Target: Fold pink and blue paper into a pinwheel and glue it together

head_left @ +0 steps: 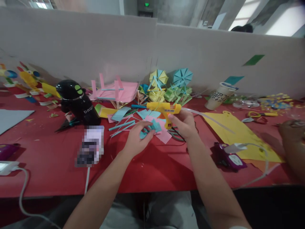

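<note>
In my right hand (186,124) is a yellow glue gun (163,108), its nozzle pointing left and a clear glue stick (212,117) running out of its back. My left hand (139,136) is closed on a small folded piece of light blue paper (155,126), just below the nozzle. Pink paper (164,136) lies on the table behind and below that piece. Blue paper strips (121,125) are scattered left of my left hand. Green-handled scissors (177,136) sit partly hidden under my right hand.
A black bottle (81,105) leans at left, behind a phone (91,146). Finished paper umbrellas (183,77) and pink paper (126,90) stand along the partition. At right are a paper cup (219,95), yellow sheets (240,136), a purple power socket (230,157) and another person's hand (292,136).
</note>
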The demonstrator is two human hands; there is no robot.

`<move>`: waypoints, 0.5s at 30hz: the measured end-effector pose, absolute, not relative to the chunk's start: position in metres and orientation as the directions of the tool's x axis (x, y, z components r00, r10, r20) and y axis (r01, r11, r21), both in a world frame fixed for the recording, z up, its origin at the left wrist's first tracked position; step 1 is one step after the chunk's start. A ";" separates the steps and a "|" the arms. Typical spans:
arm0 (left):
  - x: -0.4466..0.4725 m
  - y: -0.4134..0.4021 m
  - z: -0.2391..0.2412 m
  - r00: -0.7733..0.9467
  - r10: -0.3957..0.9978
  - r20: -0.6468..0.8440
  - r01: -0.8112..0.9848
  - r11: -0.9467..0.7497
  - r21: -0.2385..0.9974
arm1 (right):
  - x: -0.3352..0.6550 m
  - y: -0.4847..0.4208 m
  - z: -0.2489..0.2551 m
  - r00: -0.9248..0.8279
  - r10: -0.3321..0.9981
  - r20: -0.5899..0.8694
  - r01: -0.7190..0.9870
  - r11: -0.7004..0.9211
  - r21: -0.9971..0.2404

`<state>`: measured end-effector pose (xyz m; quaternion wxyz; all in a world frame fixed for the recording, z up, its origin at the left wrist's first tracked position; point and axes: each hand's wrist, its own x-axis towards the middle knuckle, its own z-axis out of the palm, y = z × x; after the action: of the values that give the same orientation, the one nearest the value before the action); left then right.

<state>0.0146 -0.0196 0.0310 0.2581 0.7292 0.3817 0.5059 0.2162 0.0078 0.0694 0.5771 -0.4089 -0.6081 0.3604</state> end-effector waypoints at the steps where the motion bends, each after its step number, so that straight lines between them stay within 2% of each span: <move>1: 0.018 -0.021 0.030 0.220 0.847 0.484 0.253 -0.529 0.810 | 0.208 0.004 0.069 -0.008 0.909 0.416 0.041 0.416 -0.908; 7: 0.034 -0.026 0.022 0.283 0.883 0.374 0.113 -0.418 0.901 | 0.180 0.000 0.054 -0.124 0.899 0.420 -0.086 0.412 -0.907; 12: 0.037 -0.026 0.021 0.246 0.926 0.287 0.004 -0.297 0.955 | 0.181 0.000 0.048 -0.203 0.898 0.391 -0.038 0.391 -0.919; 15: 0.038 -0.024 0.021 0.244 0.936 0.253 -0.041 -0.250 0.967 | 0.179 -0.005 0.050 -0.136 0.893 0.429 -0.004 0.433 -0.901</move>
<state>0.0375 -0.0243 0.0214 0.4926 0.6158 0.3636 0.4959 0.1792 -0.0051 0.0503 0.5569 -0.3487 -0.6374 0.4025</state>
